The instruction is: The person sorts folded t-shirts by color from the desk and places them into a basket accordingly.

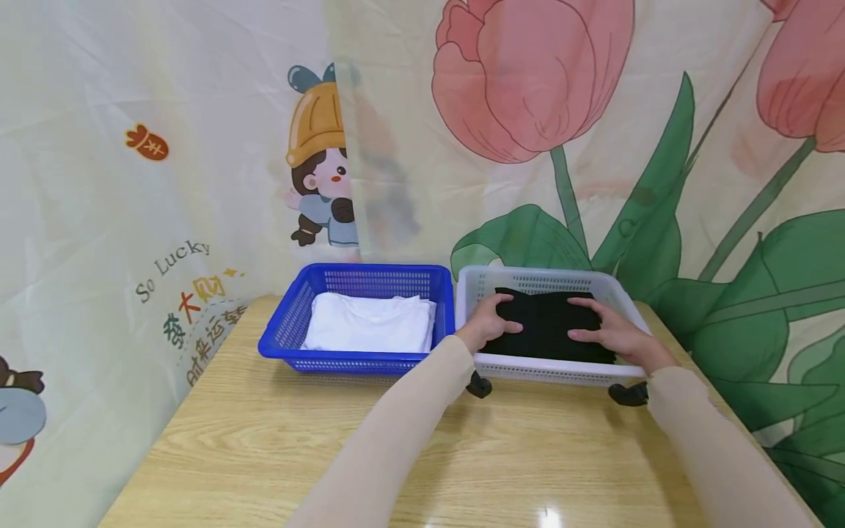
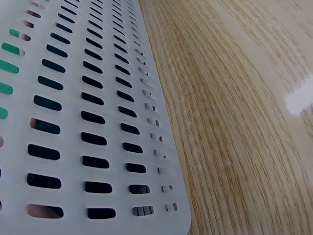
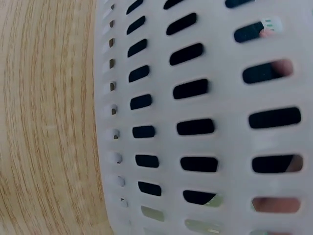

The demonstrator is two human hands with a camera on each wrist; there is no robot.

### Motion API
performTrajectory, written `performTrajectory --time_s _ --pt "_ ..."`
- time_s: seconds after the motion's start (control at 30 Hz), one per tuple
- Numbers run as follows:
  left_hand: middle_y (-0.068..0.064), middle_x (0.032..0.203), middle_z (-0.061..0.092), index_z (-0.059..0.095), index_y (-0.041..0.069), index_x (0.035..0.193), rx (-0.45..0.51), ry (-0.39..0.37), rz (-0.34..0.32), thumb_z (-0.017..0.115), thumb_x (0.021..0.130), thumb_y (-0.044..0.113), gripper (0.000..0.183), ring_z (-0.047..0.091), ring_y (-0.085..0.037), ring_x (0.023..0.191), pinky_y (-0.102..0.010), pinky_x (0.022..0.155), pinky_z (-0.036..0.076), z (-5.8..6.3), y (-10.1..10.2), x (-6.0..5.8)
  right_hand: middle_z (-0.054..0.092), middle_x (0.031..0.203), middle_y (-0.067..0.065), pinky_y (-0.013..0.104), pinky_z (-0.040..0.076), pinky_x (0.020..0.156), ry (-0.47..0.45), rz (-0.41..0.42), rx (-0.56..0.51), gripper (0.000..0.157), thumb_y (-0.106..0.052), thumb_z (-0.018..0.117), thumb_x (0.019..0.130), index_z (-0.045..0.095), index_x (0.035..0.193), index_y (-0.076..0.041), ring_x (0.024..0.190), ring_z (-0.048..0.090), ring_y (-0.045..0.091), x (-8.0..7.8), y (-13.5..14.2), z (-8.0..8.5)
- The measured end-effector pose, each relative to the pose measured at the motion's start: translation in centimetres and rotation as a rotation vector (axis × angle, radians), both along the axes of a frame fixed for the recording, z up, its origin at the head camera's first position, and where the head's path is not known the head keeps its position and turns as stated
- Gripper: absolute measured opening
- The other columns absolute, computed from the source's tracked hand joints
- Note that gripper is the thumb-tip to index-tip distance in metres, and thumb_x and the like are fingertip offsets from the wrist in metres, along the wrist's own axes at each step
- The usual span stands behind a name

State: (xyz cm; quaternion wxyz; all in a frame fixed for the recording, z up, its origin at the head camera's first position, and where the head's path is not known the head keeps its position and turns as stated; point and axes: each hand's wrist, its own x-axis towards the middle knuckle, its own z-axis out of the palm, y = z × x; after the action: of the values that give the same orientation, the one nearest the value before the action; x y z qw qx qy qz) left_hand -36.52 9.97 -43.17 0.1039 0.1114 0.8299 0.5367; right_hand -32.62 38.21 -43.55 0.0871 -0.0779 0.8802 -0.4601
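Note:
A folded black garment (image 1: 541, 330) lies in the white basket (image 1: 554, 369), at the right of the head view. My left hand (image 1: 487, 323) rests on the garment's left side, thumb and fingers spread apart. Across from it, my right hand (image 1: 614, 334) touches the right side, its fingers pointing inward. Both wrists pass over the basket's front rim. Through the slots of the basket wall (image 2: 68, 107) in the left wrist view, dark cloth and bits of skin show. The right wrist view likewise has the slotted wall (image 3: 164, 127) with black cloth behind it.
A blue basket (image 1: 356, 364) holding a folded white garment (image 1: 370, 323) stands directly left of the white one. Both sit on a wood-grain table (image 1: 297, 455). A printed curtain (image 1: 396, 132) hangs behind. Black wrist mounts (image 1: 628, 394) hang below the sleeves, by the basket's front.

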Motion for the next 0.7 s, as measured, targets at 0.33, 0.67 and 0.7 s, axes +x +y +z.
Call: performTrajectory --time_s 0.33,0.67,0.7 --pt "-0.009 0.159 0.052 0.061 0.021 0.150 -0.053 -0.019 0.004 0.084 0.092 0.011 0.063 0.051 -0.030 0.143 -0.045 0.117 0.045 0.07 -0.02 0.10 0.037 0.158 0.033 0.073 0.024 0.120 -0.016 -0.009 0.025 0.086 -0.025 0.078 0.100 0.026 0.167 -0.008 0.145 0.035 0.051 0.08 0.08 -0.17" --pt "-0.013 0.159 0.051 0.064 0.020 0.149 -0.043 -0.035 0.027 0.085 0.091 0.010 0.062 0.053 -0.032 0.140 -0.046 0.114 0.048 0.12 0.08 0.42 0.021 0.164 0.038 0.079 0.018 0.118 -0.023 -0.014 0.087 0.086 -0.026 0.077 0.100 0.027 0.166 -0.004 0.150 0.021 0.059 -0.12 0.08 -0.33" --pt "-0.013 0.159 0.051 0.064 0.020 0.148 -0.044 -0.036 0.029 0.085 0.091 0.009 0.062 0.054 -0.032 0.140 -0.046 0.114 0.048 0.12 0.09 0.44 0.020 0.165 0.039 0.079 0.017 0.118 -0.024 -0.013 0.092 0.086 -0.026 0.077 0.100 0.028 0.166 -0.003 0.150 0.020 0.059 -0.14 0.08 -0.34"
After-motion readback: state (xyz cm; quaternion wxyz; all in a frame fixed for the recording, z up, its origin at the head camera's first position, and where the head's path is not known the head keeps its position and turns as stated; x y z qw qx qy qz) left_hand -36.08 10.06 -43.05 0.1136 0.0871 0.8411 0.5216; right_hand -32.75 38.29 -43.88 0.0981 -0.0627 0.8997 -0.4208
